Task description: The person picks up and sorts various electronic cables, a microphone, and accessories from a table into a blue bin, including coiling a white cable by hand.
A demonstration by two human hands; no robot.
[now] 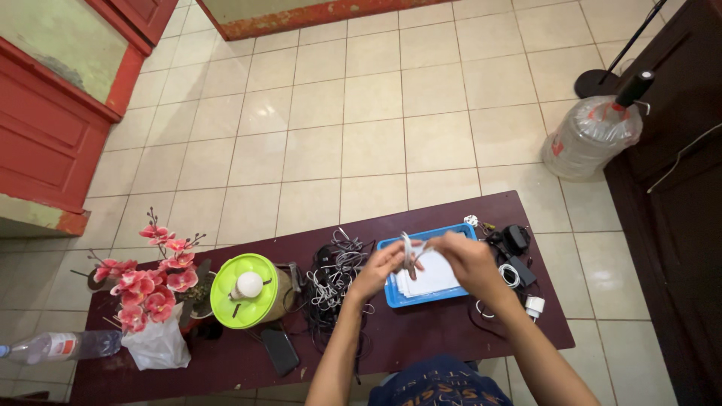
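Two hands met above a blue tray (391, 296) on the dark desk (451, 331). Held a small coiled white cable (408, 252) between them, over the tray's left end. Left hand (382, 267) pinched shut on the lower part of the coil; right hand (465, 256) closed on the end that ran off to the right. Looked light, soft and bendy, likely to spring loose if let go. Best held at the middle of the coil, with fingers round all the loops. Stood mostly up and down, long way from top to bottom, loose end pointing right. Too small to tell the plug. Lay a pile of tangled cables (338, 274) just left of the tray, a green round lid (244, 289) further left, pink flowers (154, 278) at the far left, chargers (519, 259) on the right.
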